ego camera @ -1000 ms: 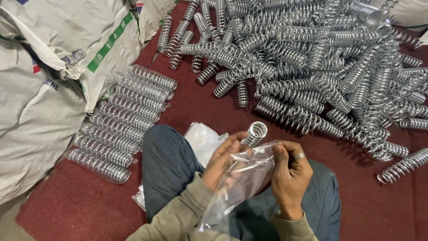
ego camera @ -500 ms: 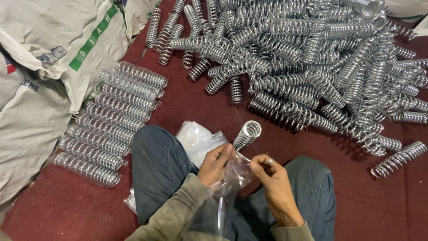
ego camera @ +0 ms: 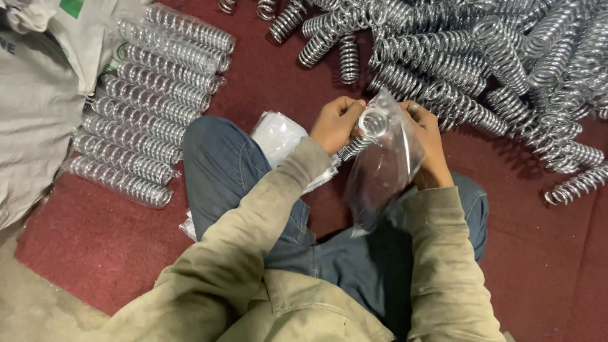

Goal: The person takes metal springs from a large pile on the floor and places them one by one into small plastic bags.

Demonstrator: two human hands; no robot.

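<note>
Left hand (ego camera: 335, 121) grips a metal coil spring (ego camera: 370, 126) at the mouth of a clear plastic bag (ego camera: 383, 168); right hand (ego camera: 430, 149) holds the bag's far edge. Left of the spring: row of bagged springs (ego camera: 149, 101). Beyond it: heap of loose springs (ego camera: 481, 57).

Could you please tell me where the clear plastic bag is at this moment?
In the head view, the clear plastic bag hangs at centre between the left hand and right hand, above the person's lap, with a metal spring at its mouth.
</note>
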